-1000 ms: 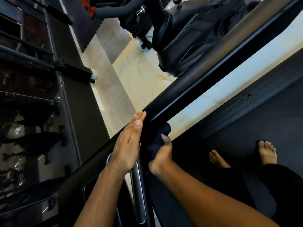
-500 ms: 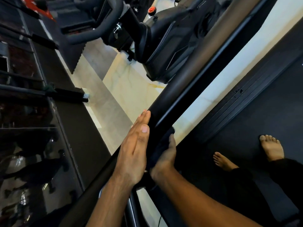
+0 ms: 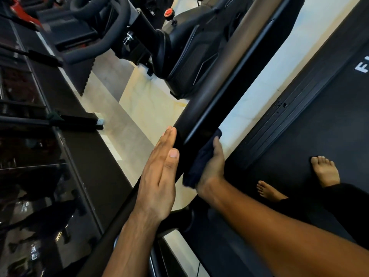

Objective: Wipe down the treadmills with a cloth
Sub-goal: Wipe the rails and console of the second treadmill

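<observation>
**Both hands farther up the treadmill rail**

Since a second ago both hands have slid up the black side rail of the treadmill, and the head view has swung so that more of the neighbouring black exercise machine fills the top of the picture.

The left hand lies flat against the outer face of the rail, fingers straight and together, thumb alongside, palm pressing the black surface. The right hand is on the inner face of the same rail, fingers curled round a dark cloth, which it holds bunched against the rail; the top of the cloth shows above the fingertips. The two hands sit opposite each other with the rail between them.

Below the right forearm the treadmill's dark belt runs away to the upper right, with white letters partly visible at the frame edge. Two bare feet stand on the belt, dark trouser legs above them. Pale marble floor shows between the treadmill and the other machine. On the left a glossy dark panel carries reflections.
</observation>
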